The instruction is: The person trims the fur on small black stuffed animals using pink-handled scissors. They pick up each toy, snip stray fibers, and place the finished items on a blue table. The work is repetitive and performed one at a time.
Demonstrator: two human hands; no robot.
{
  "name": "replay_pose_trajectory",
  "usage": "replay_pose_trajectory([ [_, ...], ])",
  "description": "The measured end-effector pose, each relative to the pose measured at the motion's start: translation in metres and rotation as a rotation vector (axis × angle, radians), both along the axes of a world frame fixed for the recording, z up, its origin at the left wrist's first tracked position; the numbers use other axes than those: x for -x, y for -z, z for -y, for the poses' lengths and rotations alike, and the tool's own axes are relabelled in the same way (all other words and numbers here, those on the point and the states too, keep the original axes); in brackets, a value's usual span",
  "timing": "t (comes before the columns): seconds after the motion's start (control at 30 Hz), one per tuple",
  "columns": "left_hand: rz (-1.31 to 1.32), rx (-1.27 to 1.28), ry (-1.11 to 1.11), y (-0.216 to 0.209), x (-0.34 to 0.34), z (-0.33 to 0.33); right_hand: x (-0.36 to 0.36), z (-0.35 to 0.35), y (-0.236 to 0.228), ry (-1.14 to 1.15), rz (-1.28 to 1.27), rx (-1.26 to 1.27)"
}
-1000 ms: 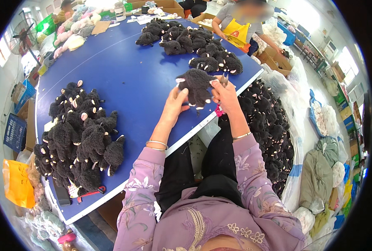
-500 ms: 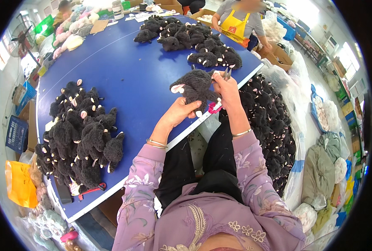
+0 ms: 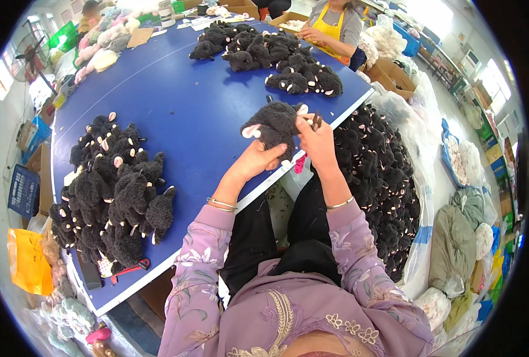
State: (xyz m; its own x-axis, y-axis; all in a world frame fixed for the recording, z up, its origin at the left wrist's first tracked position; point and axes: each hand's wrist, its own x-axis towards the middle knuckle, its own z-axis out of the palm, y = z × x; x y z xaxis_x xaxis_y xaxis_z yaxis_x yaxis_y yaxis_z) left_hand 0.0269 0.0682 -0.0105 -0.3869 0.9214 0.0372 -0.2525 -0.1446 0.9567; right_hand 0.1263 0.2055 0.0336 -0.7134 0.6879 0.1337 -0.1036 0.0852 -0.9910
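Observation:
My left hand (image 3: 255,160) grips a black fluffy plush animal (image 3: 275,122) with pink-lined ears and white feet, thumb across its lower body. The toy is held just above the near edge of the blue table (image 3: 211,137). At the toy's right side, my right hand (image 3: 316,140) is closed, its thumb and finger at a pale ear. Small scissors (image 3: 316,121) are held in that same hand; their dark pointed blades stick out above the fingers, and a pink part hangs below the hand. Most of the scissors is hidden.
Black plush toys form a pile (image 3: 112,193) at left and another (image 3: 270,50) at the far side. A large bag of similar toys (image 3: 377,190) stands at right. A red-handled tool (image 3: 130,271) lies near the table corner. Across the table sits a person in a yellow apron (image 3: 330,27).
My right hand has shifted slightly left and turned, so the scissors' blades and pink part show less. The toy has tilted slightly. The person opposite has drawn their hands together.

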Motion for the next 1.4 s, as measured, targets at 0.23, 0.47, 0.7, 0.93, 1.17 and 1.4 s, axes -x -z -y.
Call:
replay_pose_trajectory([
  [0.23, 0.084, 0.004, 0.152, 0.000, 0.002, -0.002, -0.003, -0.002, -0.001, -0.118, -0.136, 0.186],
  [0.47, 0.345, -0.229, -0.189, -0.007, 0.003, 0.000, 0.006, 0.007, -0.019, -0.331, -0.036, 0.191],
  [0.7, 0.485, -0.329, -0.436, -0.009, 0.019, 0.001, -0.001, 0.038, 0.006, -0.105, -0.149, -0.245],
  [0.93, 0.451, -0.253, -0.468, -0.006, 0.015, 0.000, 0.008, 0.050, 0.010, -0.031, 0.040, -0.580],
  [1.17, 0.334, -0.244, -0.596, -0.001, 0.015, -0.003, -0.004, 0.060, 0.006, -0.023, 0.066, -0.446],
  [1.4, 0.370, -0.210, -0.817, 0.011, 0.031, -0.004, -0.003, 0.083, -0.014, -0.065, 0.082, -0.605],
])
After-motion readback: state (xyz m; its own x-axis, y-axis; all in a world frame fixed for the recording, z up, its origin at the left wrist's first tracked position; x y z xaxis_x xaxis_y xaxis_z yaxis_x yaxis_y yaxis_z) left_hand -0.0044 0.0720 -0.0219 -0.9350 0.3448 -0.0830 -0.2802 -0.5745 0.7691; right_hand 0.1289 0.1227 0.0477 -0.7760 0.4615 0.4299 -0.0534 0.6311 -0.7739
